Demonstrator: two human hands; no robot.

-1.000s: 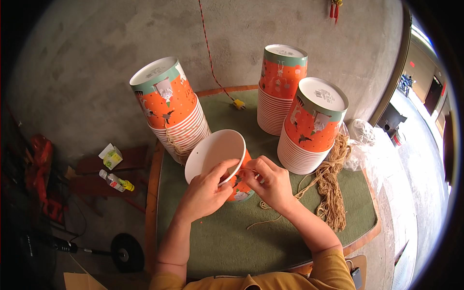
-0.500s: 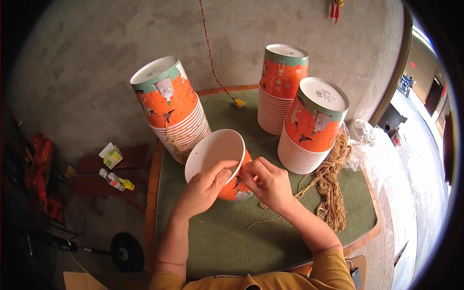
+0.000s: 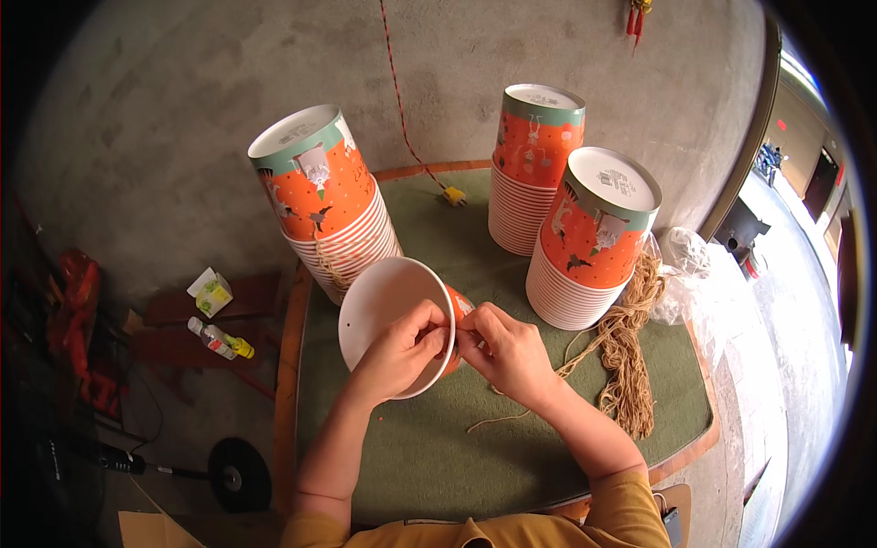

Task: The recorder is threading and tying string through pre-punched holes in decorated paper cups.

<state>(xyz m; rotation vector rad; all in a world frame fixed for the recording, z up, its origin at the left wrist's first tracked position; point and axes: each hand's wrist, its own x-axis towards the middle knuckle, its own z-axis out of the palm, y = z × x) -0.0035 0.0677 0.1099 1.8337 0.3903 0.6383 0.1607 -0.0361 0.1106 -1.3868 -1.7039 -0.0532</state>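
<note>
A paper bucket (image 3: 376, 306), white inside and orange outside, is tilted with its open mouth toward me; a small dark hole shows in its left wall. My left hand (image 3: 399, 354) reaches into the mouth, thumb and fingers pinched together against the inner right wall. Outside that same wall, my right hand (image 3: 510, 352) is closed in a pinch close to the rim. Whatever is between the fingertips of either hand is too small to make out. A bundle of brown twine (image 3: 628, 379) hangs beside the right front stack, with loose strands reaching toward my right hand.
Upside-down stacks of matching buckets stand at left (image 3: 320, 192), back (image 3: 537, 151) and right (image 3: 598, 224) on the green-covered table (image 3: 429, 466). A yellow plug (image 3: 454, 195) lies at the back. Clear plastic bags (image 3: 681, 274) sit right; a bottle (image 3: 219, 340) lies on a low bench.
The bucket has turned and shifted slightly left and down, its mouth facing me more. My left fingers have moved from the rim to inside the bucket; my right hand stays nearly in place.
</note>
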